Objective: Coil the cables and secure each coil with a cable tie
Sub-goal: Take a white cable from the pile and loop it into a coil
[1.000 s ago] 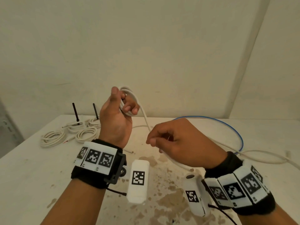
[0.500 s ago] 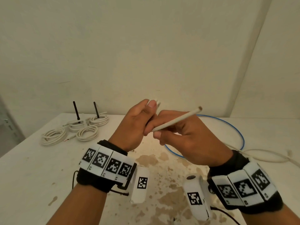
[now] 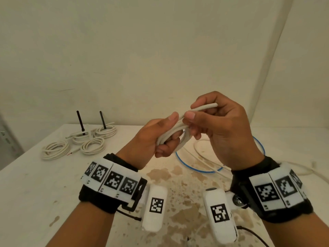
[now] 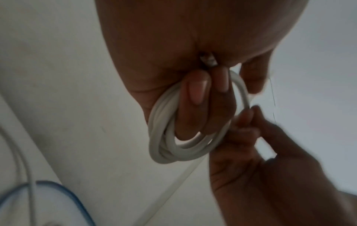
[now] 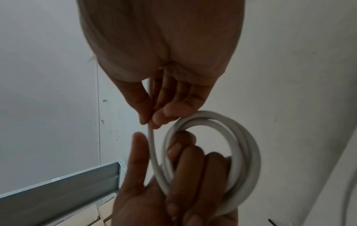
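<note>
Above the table (image 3: pixel 35 184) I saw my left hand (image 3: pixel 153 139) curled through the white cable coil (image 3: pixel 170 138), my right hand (image 3: pixel 219 132) at three o'clock pinching its free end.

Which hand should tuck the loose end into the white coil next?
Right, most likely. The right hand already pinches the free end just above the white coil, while the left hand has its fingers through the loops, holding them together, and letting go would probably let them spring apart.
</note>
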